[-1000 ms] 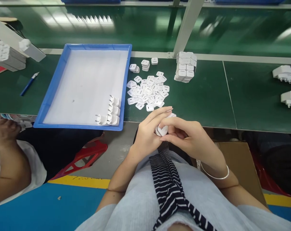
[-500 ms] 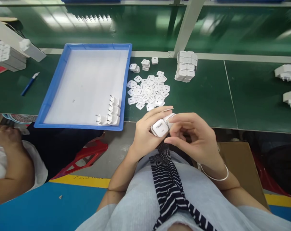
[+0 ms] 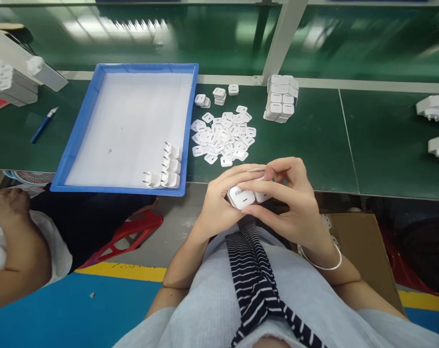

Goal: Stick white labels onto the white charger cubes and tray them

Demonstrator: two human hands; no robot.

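Above my lap, my left hand (image 3: 216, 202) is closed around a white charger (image 3: 245, 198) with a slotted, printed face turned up at me. A second white charger (image 3: 263, 196) sits right beside it, partly covered by my fingers. My right hand (image 3: 294, 200) grips the first charger, index finger on the face's upper edge and thumb at its lower edge. Its other fingers reach the left fingertips, where a thin white edge (image 3: 256, 169) shows. On the green bench ahead lies a pile of white slotted face plates (image 3: 225, 135).
A blue-rimmed tray (image 3: 191, 121) holds several white plugs (image 3: 171, 180) in its near right corner. Small stacks of plates (image 3: 219, 95) and a charger block (image 3: 280, 104) stand behind. A blue knife (image 3: 43, 126) lies left; a co-worker's arm (image 3: 18, 237) is at far left.
My right hand has shifted left, bringing its index finger and thumb onto the first charger's face. The second charger's slotted face now shows more. My left hand stays in place.
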